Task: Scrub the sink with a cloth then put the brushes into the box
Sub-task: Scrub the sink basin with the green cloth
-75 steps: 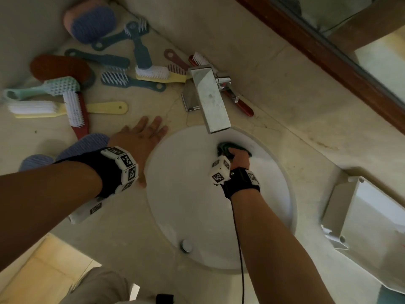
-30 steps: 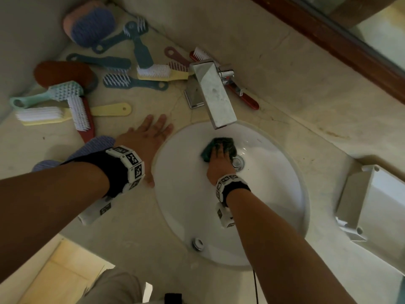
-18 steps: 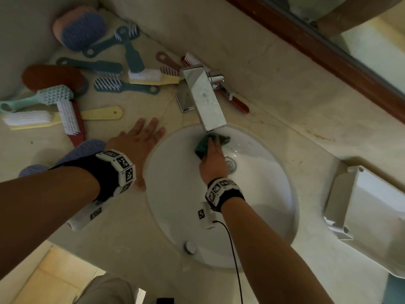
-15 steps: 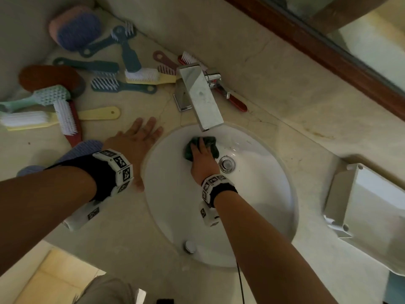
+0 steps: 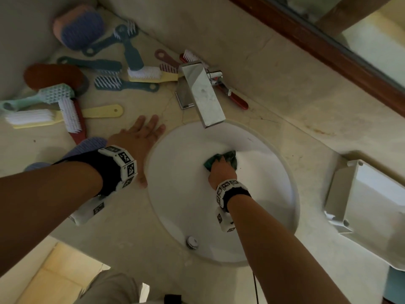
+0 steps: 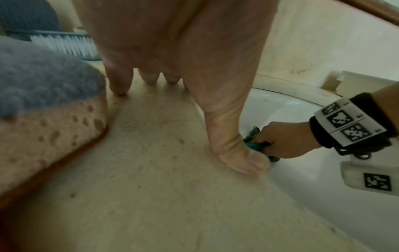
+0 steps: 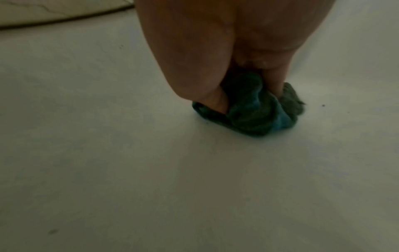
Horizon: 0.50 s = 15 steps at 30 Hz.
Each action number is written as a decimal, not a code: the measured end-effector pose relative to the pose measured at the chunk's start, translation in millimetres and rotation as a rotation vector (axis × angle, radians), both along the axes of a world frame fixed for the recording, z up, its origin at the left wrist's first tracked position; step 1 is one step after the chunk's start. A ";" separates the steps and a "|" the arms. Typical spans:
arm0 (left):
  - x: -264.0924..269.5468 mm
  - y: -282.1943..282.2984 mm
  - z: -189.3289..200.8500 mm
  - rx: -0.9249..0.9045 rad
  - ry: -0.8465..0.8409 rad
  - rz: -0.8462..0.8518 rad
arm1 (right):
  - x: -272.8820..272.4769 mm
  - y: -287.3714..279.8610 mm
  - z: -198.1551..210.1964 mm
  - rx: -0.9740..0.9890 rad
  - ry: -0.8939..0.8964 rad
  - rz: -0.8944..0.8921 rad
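The white round sink (image 5: pixel 182 200) is set in a beige stone counter. My right hand (image 5: pixel 221 170) is down in the bowl below the spout, gripping a bunched dark green cloth (image 5: pixel 231 156) against the porcelain. In the right wrist view the thumb and fingers (image 7: pixel 205 59) pinch the cloth (image 7: pixel 254 116) on the sink wall (image 7: pixel 129 170). My left hand (image 5: pixel 140 137) lies flat with straight fingers on the counter at the sink's left rim. Several brushes (image 5: pixel 142 73) lie scattered on the counter at the back left. The white box (image 5: pixel 361 205) stands right of the sink.
A chrome tap (image 5: pixel 201 93) overhangs the back of the bowl. A blue-topped sponge (image 6: pixel 43 102) sits just left of my left hand, and another sponge (image 5: pixel 76 29) is in the far corner. A wall with a wood-framed mirror (image 5: pixel 328 47) runs behind.
My right hand has slid the cloth to the right across the bowl, from left of the drain to over it. The left hand has stayed planted on the counter.
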<state>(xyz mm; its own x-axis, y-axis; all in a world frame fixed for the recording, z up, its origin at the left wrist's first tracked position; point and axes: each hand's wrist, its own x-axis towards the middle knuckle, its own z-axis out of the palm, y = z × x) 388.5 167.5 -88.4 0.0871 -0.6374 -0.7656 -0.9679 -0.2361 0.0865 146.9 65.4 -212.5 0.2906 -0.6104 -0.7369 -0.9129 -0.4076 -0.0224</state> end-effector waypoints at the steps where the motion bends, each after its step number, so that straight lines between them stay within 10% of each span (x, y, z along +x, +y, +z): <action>1: 0.0 0.8 0.0 -0.004 0.001 0.003 | -1.5 3.6 0.5 -0.009 0.011 0.013; 9: 3.7 -0.6 -0.3 0.001 0.021 0.011 | 13.2 -10.7 -4.0 -0.223 -0.256 0.458; 15: 1.6 -1.6 0.2 0.011 0.001 0.007 | -8.5 -23.8 -19.3 -0.095 -0.127 0.188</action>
<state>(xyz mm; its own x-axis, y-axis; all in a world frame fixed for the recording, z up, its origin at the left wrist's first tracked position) 390.1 165.9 -88.2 0.0902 -0.6284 -0.7726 -0.9661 -0.2436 0.0853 138.4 41.6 -231.8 0.4926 -0.6018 -0.6287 -0.8131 -0.5758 -0.0858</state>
